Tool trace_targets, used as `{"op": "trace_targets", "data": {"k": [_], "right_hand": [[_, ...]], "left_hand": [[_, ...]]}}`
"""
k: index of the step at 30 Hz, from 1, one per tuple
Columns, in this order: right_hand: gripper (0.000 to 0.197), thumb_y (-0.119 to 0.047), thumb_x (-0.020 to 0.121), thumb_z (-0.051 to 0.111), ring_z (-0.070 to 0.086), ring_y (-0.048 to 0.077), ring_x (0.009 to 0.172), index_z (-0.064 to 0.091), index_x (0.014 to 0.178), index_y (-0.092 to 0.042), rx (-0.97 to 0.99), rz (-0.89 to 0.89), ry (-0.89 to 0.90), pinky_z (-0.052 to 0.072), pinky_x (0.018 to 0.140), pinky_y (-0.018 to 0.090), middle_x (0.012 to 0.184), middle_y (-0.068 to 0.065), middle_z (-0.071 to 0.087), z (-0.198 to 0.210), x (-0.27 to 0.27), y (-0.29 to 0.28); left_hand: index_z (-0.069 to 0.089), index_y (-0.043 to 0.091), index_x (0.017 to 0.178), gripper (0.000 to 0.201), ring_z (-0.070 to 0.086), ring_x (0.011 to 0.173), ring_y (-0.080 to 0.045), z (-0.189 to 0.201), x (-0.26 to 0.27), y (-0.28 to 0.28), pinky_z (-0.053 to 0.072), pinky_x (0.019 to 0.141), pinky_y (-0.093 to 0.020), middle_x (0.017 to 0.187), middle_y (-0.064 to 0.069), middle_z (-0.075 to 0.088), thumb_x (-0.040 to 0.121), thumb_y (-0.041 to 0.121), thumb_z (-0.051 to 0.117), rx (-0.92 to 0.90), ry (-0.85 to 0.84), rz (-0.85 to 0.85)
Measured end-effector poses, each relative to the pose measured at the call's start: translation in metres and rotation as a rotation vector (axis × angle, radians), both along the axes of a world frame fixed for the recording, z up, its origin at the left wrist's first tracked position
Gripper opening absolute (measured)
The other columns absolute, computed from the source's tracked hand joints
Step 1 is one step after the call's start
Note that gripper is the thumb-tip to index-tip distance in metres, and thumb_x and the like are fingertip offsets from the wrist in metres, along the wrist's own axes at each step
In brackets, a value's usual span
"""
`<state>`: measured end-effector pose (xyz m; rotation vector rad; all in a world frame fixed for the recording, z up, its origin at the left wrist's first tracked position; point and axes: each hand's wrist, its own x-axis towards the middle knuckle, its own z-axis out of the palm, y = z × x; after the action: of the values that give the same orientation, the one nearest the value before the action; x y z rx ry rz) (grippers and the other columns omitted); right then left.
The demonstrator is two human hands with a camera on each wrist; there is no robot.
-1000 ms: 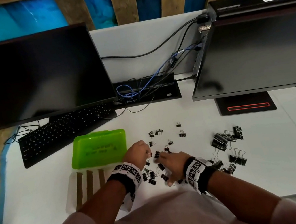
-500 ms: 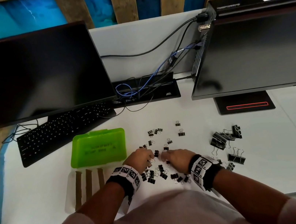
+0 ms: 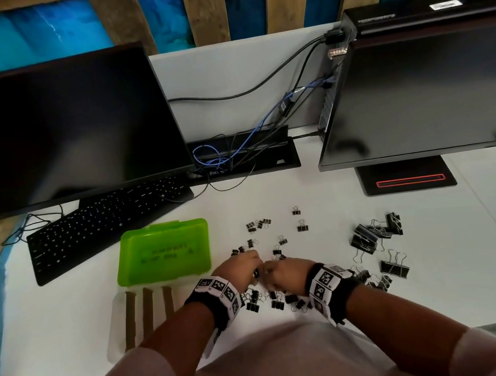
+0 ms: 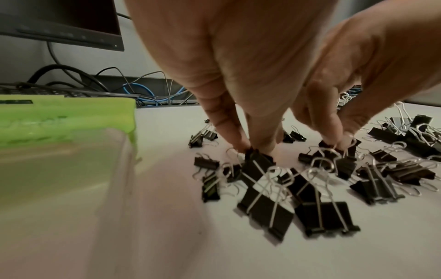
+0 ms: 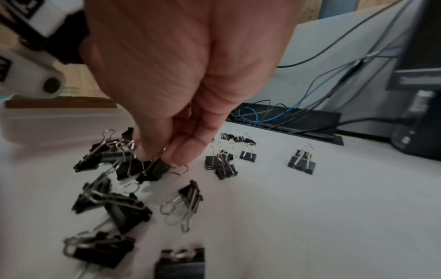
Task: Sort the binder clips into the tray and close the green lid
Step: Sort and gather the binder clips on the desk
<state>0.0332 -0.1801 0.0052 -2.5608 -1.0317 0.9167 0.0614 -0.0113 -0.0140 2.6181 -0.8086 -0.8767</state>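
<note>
Small black binder clips (image 3: 302, 228) lie scattered on the white desk, and larger ones (image 3: 364, 237) sit to the right. My left hand (image 3: 252, 267) pinches a black clip (image 4: 259, 162) on the desk between its fingertips (image 4: 241, 145). Right beside it, my right hand (image 3: 272, 276) pinches another small clip (image 5: 154, 169) in the pile. The green lid (image 3: 163, 252) lies open behind the clear tray (image 3: 116, 329), which has brown dividers. My left forearm hides the tray's right end.
A black keyboard (image 3: 106, 218) and a monitor (image 3: 54, 129) stand behind the lid. A second monitor (image 3: 425, 90) is at the back right, with a cable well (image 3: 242, 156) between the two. More clips (image 3: 277, 304) lie under my wrists.
Both hands have drawn back a little towards me and come closer together. Their fingertips now pinch clips in the pile.
</note>
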Motion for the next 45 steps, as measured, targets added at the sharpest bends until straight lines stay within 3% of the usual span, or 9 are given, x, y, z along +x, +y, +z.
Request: {"op": "trace_targets", "data": {"k": [3, 9, 15, 19, 23, 28, 34, 37, 45], "right_hand": [[0.015, -0.003, 0.085, 0.056, 0.061, 0.027, 0.091, 0.067, 0.094, -0.008, 0.068, -0.154, 0.052, 0.045, 0.077, 0.028, 0.105, 0.010, 0.058, 0.000, 0.002, -0.010], [0.003, -0.010, 0.081, 0.069, 0.058, 0.008, 0.074, 0.067, 0.082, -0.013, 0.324, -0.582, 0.088, 0.040, 0.067, 0.007, 0.082, -0.005, 0.062, 0.004, 0.002, -0.052], [0.017, -0.007, 0.082, 0.065, 0.058, -0.001, 0.064, 0.062, 0.076, -0.023, 0.295, -0.671, 0.122, 0.041, 0.060, 0.005, 0.078, -0.007, 0.065, 0.005, -0.005, -0.073], [0.028, -0.008, 0.081, 0.066, 0.053, -0.001, 0.054, 0.057, 0.067, -0.031, 0.322, -0.782, 0.138, 0.047, 0.063, 0.018, 0.069, -0.012, 0.061, 0.003, -0.010, -0.071], [0.018, -0.006, 0.081, 0.065, 0.053, -0.005, 0.058, 0.062, 0.074, -0.023, 0.288, -0.718, 0.118, 0.043, 0.062, 0.012, 0.077, -0.010, 0.062, 0.008, -0.016, -0.070], [0.006, -0.013, 0.080, 0.067, 0.050, 0.008, 0.075, 0.068, 0.086, -0.013, 0.218, -0.683, 0.061, 0.037, 0.074, 0.018, 0.089, -0.005, 0.056, 0.009, -0.027, -0.077], [0.008, -0.013, 0.081, 0.065, 0.048, 0.006, 0.075, 0.068, 0.089, -0.013, 0.180, -0.713, 0.082, 0.035, 0.073, 0.016, 0.087, -0.008, 0.055, 0.004, -0.041, -0.088], [0.008, -0.014, 0.081, 0.065, 0.050, 0.006, 0.080, 0.068, 0.088, -0.014, 0.172, -0.709, 0.097, 0.035, 0.074, 0.016, 0.084, -0.012, 0.054, -0.001, -0.047, -0.089], [0.005, -0.012, 0.081, 0.065, 0.051, 0.001, 0.069, 0.067, 0.086, -0.013, 0.213, -0.773, 0.097, 0.038, 0.071, 0.016, 0.083, -0.011, 0.056, 0.000, -0.042, -0.096]], "left_hand": [[0.069, 0.012, 0.087, 0.017, 0.063, 0.091, -0.019, -0.002, -0.002, 0.002, 0.042, 0.073, -0.019, 0.091, 0.001, 0.056, 0.079, -0.001, 0.060, -0.031, 0.019, 0.084], [0.072, 0.016, 0.083, 0.020, 0.058, 0.078, -0.015, 0.007, -0.001, 0.009, 0.043, 0.067, -0.023, 0.079, 0.006, 0.053, 0.077, 0.001, 0.060, -0.045, 0.077, 0.229], [0.068, 0.022, 0.098, 0.029, 0.065, 0.080, -0.012, 0.023, -0.003, 0.000, 0.049, 0.073, -0.026, 0.087, 0.001, 0.069, 0.079, 0.004, 0.056, -0.124, 0.096, 0.249], [0.063, 0.020, 0.111, 0.038, 0.063, 0.076, -0.010, 0.031, -0.011, -0.016, 0.052, 0.081, -0.029, 0.088, -0.002, 0.065, 0.082, -0.002, 0.052, -0.228, 0.121, 0.292], [0.065, 0.020, 0.106, 0.035, 0.068, 0.072, -0.009, 0.033, -0.016, -0.027, 0.057, 0.077, -0.035, 0.072, 0.004, 0.069, 0.079, -0.001, 0.057, -0.268, 0.173, 0.279], [0.061, 0.018, 0.117, 0.039, 0.066, 0.085, -0.017, 0.040, -0.034, -0.055, 0.052, 0.082, -0.028, 0.095, -0.008, 0.071, 0.082, 0.002, 0.060, -0.049, 0.224, -0.009], [0.062, 0.009, 0.116, 0.036, 0.061, 0.105, -0.033, 0.033, -0.055, -0.085, 0.051, 0.089, -0.039, 0.121, -0.016, 0.058, 0.081, 0.009, 0.067, 0.223, 0.096, -0.191], [0.061, -0.002, 0.108, 0.022, 0.060, 0.105, -0.035, 0.029, -0.062, -0.091, 0.051, 0.088, -0.042, 0.117, -0.020, 0.058, 0.086, 0.003, 0.059, 0.265, 0.044, -0.163], [0.067, 0.001, 0.090, 0.021, 0.064, 0.093, -0.035, 0.025, -0.050, -0.082, 0.055, 0.081, -0.042, 0.106, -0.015, 0.061, 0.082, -0.003, 0.048, 0.197, -0.017, -0.021]]}}
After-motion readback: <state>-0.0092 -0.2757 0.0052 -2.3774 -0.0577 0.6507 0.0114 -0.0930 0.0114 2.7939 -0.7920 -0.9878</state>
